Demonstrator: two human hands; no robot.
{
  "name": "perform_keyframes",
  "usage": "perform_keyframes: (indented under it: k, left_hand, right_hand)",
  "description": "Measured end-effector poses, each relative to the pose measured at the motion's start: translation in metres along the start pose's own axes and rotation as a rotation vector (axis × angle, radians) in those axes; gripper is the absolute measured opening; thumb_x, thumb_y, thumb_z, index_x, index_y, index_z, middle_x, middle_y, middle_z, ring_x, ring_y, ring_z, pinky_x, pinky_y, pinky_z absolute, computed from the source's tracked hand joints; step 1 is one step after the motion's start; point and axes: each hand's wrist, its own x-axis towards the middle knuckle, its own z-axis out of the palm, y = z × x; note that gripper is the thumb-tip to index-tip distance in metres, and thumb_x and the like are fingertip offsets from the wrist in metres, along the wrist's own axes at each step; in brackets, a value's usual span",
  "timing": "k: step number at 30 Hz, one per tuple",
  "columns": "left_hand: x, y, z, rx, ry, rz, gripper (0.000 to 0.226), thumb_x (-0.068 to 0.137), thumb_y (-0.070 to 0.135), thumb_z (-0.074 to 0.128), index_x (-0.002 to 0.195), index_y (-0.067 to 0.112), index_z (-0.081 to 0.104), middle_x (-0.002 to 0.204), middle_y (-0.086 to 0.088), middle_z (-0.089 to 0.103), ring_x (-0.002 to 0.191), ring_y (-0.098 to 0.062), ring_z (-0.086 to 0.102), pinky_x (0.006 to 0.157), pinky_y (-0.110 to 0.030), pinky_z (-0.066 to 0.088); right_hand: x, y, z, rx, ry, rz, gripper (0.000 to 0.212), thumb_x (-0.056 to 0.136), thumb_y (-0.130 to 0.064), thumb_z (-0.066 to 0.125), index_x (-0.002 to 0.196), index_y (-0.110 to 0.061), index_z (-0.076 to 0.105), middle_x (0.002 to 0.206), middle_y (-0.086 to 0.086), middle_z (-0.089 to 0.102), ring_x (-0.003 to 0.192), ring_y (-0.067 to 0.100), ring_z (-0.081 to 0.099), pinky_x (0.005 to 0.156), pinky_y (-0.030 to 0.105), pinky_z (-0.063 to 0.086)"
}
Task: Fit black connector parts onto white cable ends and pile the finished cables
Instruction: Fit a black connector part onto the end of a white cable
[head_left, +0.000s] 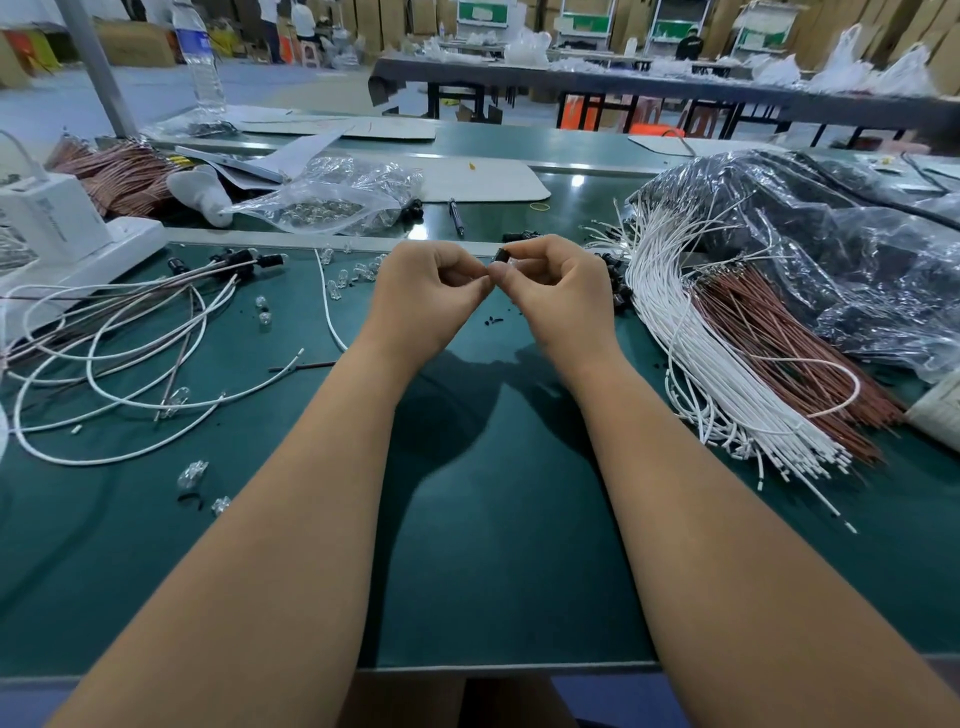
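Note:
Both hands meet above the middle of the green table. My right hand pinches a small black connector part between thumb and fingers. My left hand has its fingers curled and its fingertips touch the same part; what it holds is hidden. A thick bundle of white cables lies to the right, beside brown cables. Loose black connector parts sit just right of my right hand. Finished cables with black ends sprawl in loops at the left.
A clear bag of small clear parts lies behind my hands, with loose clear parts scattered near it. A dark plastic bag fills the right. A white device stands at the left. A water bottle stands far back.

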Motion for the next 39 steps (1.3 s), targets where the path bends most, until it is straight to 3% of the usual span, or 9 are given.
perform_keyframes:
  k: [5,10,15,20,23,26,31,36,39]
  left_hand:
    - [0.0014,0.0015,0.0037,-0.143,-0.053,-0.056,0.014,0.085,0.000,0.064,0.091,0.007,0.074,0.050,0.000,0.035,0.048,-0.009,0.026,0.048,-0.016,0.026]
    - [-0.0003,0.0025,0.0056,-0.149,-0.050,-0.043,0.016,0.089,0.003,0.063,0.095,0.014,0.074,0.051,0.000,0.036,0.046,-0.006,0.024,0.046,-0.016,0.025]
    - [-0.0003,-0.0005,0.0029,-0.120,-0.014,-0.076,0.021,0.095,0.001,0.054,0.093,0.019,0.065,0.074,-0.026,0.057,0.065,-0.018,0.044,0.060,-0.025,0.036]
    - [-0.0005,-0.0033,0.0005,-0.208,-0.019,-0.076,0.017,0.097,0.000,0.051,0.093,0.014,0.061,0.082,-0.007,0.059,0.076,-0.018,0.048,0.074,-0.027,0.040]
    - [-0.0011,-0.0033,0.0007,-0.274,-0.024,-0.057,0.016,0.096,-0.001,0.052,0.093,0.012,0.061,0.081,0.001,0.062,0.075,-0.005,0.056,0.077,-0.016,0.044]
    - [-0.0014,-0.0042,0.0014,-0.264,0.012,-0.017,0.019,0.095,-0.002,0.053,0.090,0.014,0.061,0.081,0.005,0.063,0.078,-0.005,0.058,0.079,-0.018,0.046]
    - [-0.0001,-0.0050,0.0023,-0.122,0.088,0.072,0.016,0.095,0.001,0.051,0.092,0.011,0.063,0.079,0.001,0.060,0.071,-0.008,0.050,0.066,-0.015,0.039]
    - [-0.0007,-0.0031,0.0015,-0.161,0.091,0.125,0.020,0.095,-0.001,0.050,0.089,0.014,0.061,0.075,0.009,0.058,0.069,-0.003,0.049,0.066,-0.013,0.039]
    - [-0.0024,-0.0014,0.0017,-0.213,0.073,0.132,0.025,0.094,-0.001,0.050,0.086,0.021,0.058,0.075,0.012,0.058,0.072,-0.010,0.050,0.068,-0.023,0.040]
  right_hand:
    - [-0.0002,-0.0039,-0.0009,0.293,0.046,0.137,0.018,0.078,-0.005,0.077,0.085,-0.017,0.067,0.078,0.009,0.067,0.064,0.014,0.060,0.073,0.029,0.053]
    - [0.0010,-0.0039,0.0006,0.409,0.042,0.187,0.017,0.081,0.000,0.073,0.088,-0.014,0.066,0.076,0.005,0.064,0.067,0.015,0.060,0.073,0.027,0.052]
    - [0.0010,-0.0068,-0.0017,0.655,-0.134,0.267,0.016,0.086,0.007,0.062,0.086,-0.007,0.069,0.074,0.006,0.068,0.068,0.013,0.063,0.072,0.023,0.055]
    - [-0.0026,-0.0102,-0.0008,0.688,-0.245,0.273,0.019,0.087,0.012,0.057,0.089,-0.004,0.068,0.075,0.009,0.068,0.069,0.017,0.061,0.075,0.024,0.056]
    - [-0.0023,-0.0095,-0.0034,0.723,-0.251,0.292,0.019,0.090,0.010,0.054,0.093,-0.005,0.066,0.072,0.005,0.070,0.067,0.015,0.062,0.075,0.024,0.056]
    - [-0.0022,-0.0094,-0.0032,0.756,-0.258,0.301,0.020,0.090,0.010,0.053,0.097,-0.006,0.064,0.072,0.005,0.070,0.067,0.013,0.063,0.075,0.025,0.055]
    - [-0.0019,-0.0098,-0.0021,0.766,-0.243,0.296,0.018,0.088,0.011,0.055,0.092,-0.004,0.065,0.074,0.009,0.069,0.067,0.017,0.065,0.074,0.026,0.057]
    - [-0.0016,-0.0095,-0.0032,0.808,-0.271,0.277,0.018,0.088,0.010,0.055,0.092,-0.002,0.067,0.074,0.010,0.070,0.068,0.017,0.066,0.074,0.026,0.057]
    - [-0.0017,-0.0096,-0.0037,0.819,-0.292,0.271,0.019,0.088,0.010,0.054,0.092,-0.002,0.068,0.074,0.010,0.070,0.067,0.016,0.065,0.074,0.025,0.057]
